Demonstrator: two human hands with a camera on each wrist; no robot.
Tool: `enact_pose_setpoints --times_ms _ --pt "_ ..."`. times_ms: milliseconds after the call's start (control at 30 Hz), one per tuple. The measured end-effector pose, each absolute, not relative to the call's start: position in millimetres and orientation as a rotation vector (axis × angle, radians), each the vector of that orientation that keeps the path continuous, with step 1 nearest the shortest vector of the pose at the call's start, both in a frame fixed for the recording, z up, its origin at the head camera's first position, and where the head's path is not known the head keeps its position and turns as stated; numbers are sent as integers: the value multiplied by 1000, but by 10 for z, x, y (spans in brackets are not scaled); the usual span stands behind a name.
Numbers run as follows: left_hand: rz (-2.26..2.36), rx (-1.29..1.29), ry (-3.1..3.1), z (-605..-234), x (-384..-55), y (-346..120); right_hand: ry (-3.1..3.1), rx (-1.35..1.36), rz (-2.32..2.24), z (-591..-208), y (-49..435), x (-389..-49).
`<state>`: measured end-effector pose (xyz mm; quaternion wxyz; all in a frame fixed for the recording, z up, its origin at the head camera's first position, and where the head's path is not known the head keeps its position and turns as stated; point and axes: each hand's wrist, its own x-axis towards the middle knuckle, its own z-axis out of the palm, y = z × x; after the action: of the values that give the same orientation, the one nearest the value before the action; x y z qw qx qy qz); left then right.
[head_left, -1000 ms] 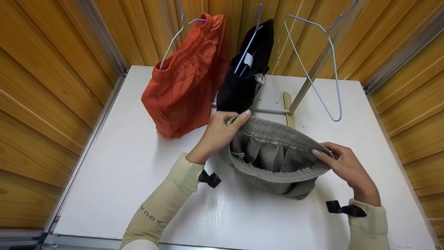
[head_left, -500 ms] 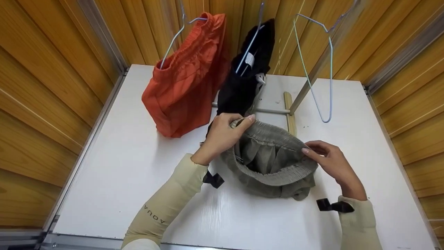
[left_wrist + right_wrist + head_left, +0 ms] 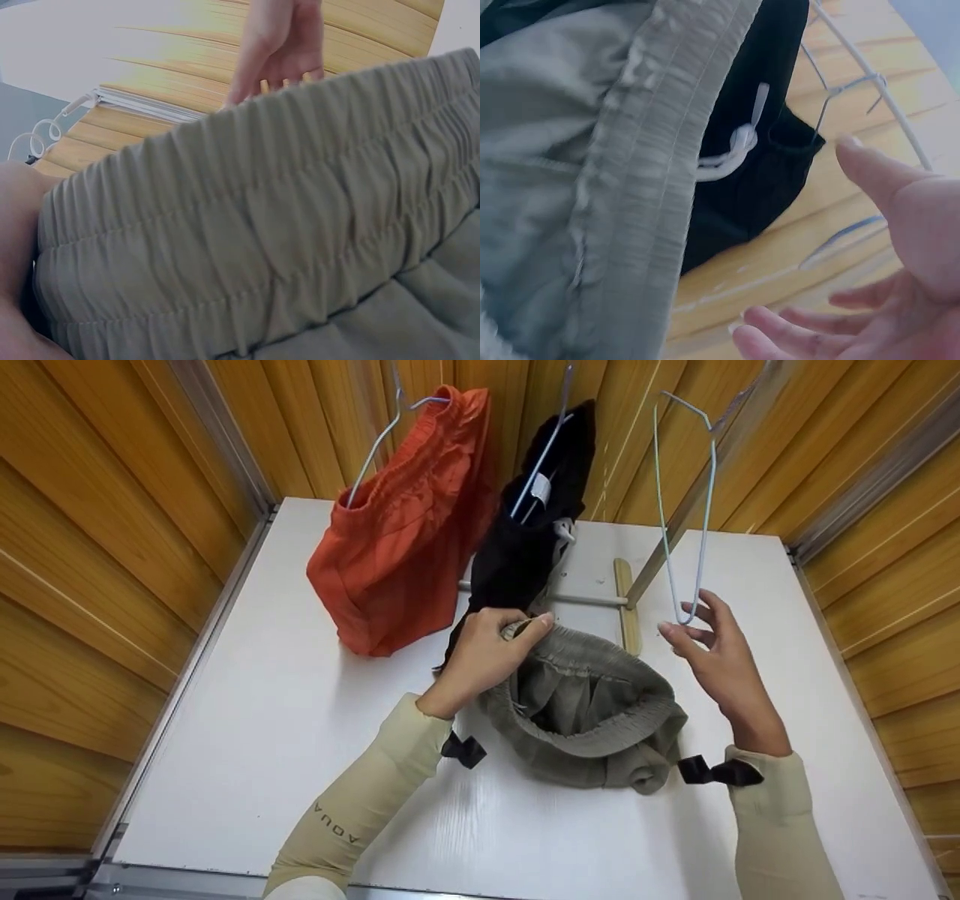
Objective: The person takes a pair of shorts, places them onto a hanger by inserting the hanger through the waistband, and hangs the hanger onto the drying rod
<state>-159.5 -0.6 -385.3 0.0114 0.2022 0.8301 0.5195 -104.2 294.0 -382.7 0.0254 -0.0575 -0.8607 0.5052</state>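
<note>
A pair of grey-green shorts with a gathered elastic waistband sits at mid-table in the head view, its waist opening facing up. My left hand pinches the waistband at its left end, thumb on the rim. Apart from the shorts, my right hand is raised at the lower end of a bare wire hanger. Its thumb and fingers are spread on either side of the wire; whether they touch it cannot be told. In the right wrist view the right hand's fingers look extended.
Orange shorts hang on a wire hanger at the back left. Black shorts with a pale drawstring hang beside them, just behind my left hand. A rack post stands on a wooden foot. Wood-panelled walls surround the white table.
My right hand has let go of the waistband's right end and moved up to the hanger. The shorts' opening has narrowed and their right side sagged. The hanger has turned narrower in view.
</note>
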Motion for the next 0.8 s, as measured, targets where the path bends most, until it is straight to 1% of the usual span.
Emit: enact_pose_setpoints --times_ms 433,800 --pt "1606 634 2601 -3886 -1602 -28 -2433 -269 1757 -3663 2743 -1328" --pt "1621 619 2593 -3894 -1602 -44 -2367 -291 1822 -3626 2732 -1453"
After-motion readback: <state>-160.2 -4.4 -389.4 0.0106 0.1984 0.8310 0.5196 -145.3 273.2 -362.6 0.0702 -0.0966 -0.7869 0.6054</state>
